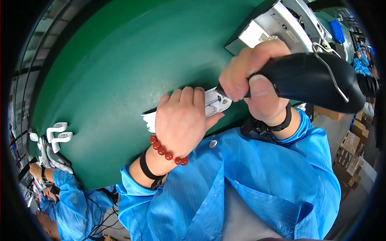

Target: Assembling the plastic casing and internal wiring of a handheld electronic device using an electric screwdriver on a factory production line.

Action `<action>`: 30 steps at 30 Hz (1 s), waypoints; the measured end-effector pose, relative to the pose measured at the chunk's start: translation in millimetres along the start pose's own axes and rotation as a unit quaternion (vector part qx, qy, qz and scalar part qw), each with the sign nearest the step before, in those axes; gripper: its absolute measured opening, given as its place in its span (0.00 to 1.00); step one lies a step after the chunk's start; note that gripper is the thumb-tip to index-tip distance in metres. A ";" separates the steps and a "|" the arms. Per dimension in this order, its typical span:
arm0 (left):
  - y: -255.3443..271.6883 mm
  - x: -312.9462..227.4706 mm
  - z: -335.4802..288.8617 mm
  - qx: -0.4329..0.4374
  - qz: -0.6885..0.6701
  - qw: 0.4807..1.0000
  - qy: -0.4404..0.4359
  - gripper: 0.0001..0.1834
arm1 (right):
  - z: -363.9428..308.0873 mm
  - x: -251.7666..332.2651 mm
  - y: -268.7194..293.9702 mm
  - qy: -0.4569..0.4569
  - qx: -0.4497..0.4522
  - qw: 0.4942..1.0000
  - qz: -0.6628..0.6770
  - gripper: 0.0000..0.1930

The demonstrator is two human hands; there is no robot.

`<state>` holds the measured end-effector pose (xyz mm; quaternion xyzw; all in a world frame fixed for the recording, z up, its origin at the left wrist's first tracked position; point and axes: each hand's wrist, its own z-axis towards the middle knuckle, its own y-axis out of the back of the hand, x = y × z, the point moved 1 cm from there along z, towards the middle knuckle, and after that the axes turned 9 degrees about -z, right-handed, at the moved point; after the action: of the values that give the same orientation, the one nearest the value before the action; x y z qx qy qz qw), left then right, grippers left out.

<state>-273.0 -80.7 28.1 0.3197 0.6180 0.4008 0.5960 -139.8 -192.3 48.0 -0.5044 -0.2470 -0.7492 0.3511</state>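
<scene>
A white plastic housing [212,107], long and narrow with a rounded right end, lies on the green table. My left hand [181,120] is laid over its middle, fingers curled across the far edge and thumb along the near side, holding it down. Its centre is hidden under that hand. In my right hand [257,80] is a black electric screwdriver [313,76] with a wire hanger loop, gripped near its front end. The tool's tip points at the housing's right end, close to small parts inside; whether it touches, I cannot tell.
Green tabletop [116,80] surrounds the work. At the far right stands a grey parts bin [281,26]. Several white and grey plastic parts [56,134] rest at the left edge, beside a co-worker in a blue sleeve [74,201]. Cardboard boxes [350,148] stand on the floor at right.
</scene>
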 end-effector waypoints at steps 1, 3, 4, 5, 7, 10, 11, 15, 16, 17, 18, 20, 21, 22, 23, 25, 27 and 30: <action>-0.3 -0.4 0.6 -0.001 0.000 1.000 -0.004 0.24 | 1.0 -1.0 -0.3 0.001 -0.002 1.000 0.005 0.17; -0.7 -1.3 1.8 -0.001 -0.003 1.000 -0.005 0.24 | 1.2 -0.8 0.5 0.007 0.002 1.000 -0.023 0.17; -0.4 -1.9 1.5 -0.002 -0.004 1.000 -0.011 0.24 | 1.4 -0.1 0.9 0.010 0.008 0.999 -0.047 0.17; 0.2 -1.9 0.5 -0.003 -0.008 1.000 -0.004 0.24 | 4.2 3.5 -0.3 0.005 0.026 0.997 -0.073 0.17; -0.7 -4.7 0.7 -0.007 -0.007 1.000 -0.002 0.25 | 6.2 6.6 6.1 0.016 0.030 0.996 -0.077 0.15; 1.7 -11.4 0.9 0.010 0.002 1.000 0.005 0.25 | 9.0 21.1 31.3 0.083 -0.026 0.996 0.033 0.14; -0.8 -10.4 0.6 0.004 -0.002 1.000 0.000 0.26 | 11.0 30.5 43.4 0.130 -0.065 0.981 0.129 0.15; -0.8 -9.9 2.9 -0.009 0.006 1.000 -0.015 0.26 | 18.4 41.5 89.1 0.105 -0.098 0.989 0.034 0.13; 0.4 -12.4 2.2 0.005 0.011 1.000 -0.004 0.29 | 17.1 41.1 93.5 0.098 -0.093 0.990 0.030 0.12; 1.6 -14.8 2.1 0.019 0.016 1.000 0.006 0.31 | 16.7 41.1 94.2 0.107 -0.100 0.989 0.003 0.13; 0.2 -13.9 2.5 0.019 0.014 1.000 0.004 0.31 | 16.9 40.3 94.2 0.106 -0.100 0.989 0.000 0.13; -1.8 -12.2 4.3 0.014 0.008 1.000 0.004 0.32 | 16.5 39.4 93.6 0.113 -0.084 0.990 -0.019 0.12; -2.0 -11.6 3.8 0.015 0.007 1.000 0.004 0.32 | 16.7 37.8 91.2 0.109 -0.106 0.988 -0.013 0.12; -1.7 -11.1 3.5 0.017 0.010 1.000 0.005 0.32 | 16.4 36.4 91.6 0.108 -0.107 0.988 -0.013 0.12; -1.5 -10.5 3.4 0.018 0.012 1.000 0.007 0.32 | 16.5 34.3 92.1 0.102 -0.099 0.990 -0.019 0.13; -2.0 -9.8 3.8 0.009 0.011 1.000 -0.001 0.30 | 16.3 33.2 91.9 0.095 -0.092 0.991 -0.022 0.12; -2.1 -9.6 3.8 0.000 0.010 1.000 -0.008 0.28 | 16.6 34.5 92.2 0.099 -0.083 0.991 -0.036 0.12; -1.9 -10.2 3.0 -0.005 0.007 1.000 -0.013 0.28 | 14.9 35.8 89.4 0.110 -0.076 0.989 -0.058 0.12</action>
<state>-269.0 -90.1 31.4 0.3259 0.6060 0.4044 0.6025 -70.6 -247.8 88.2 -0.4288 -0.1775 -0.8361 0.2927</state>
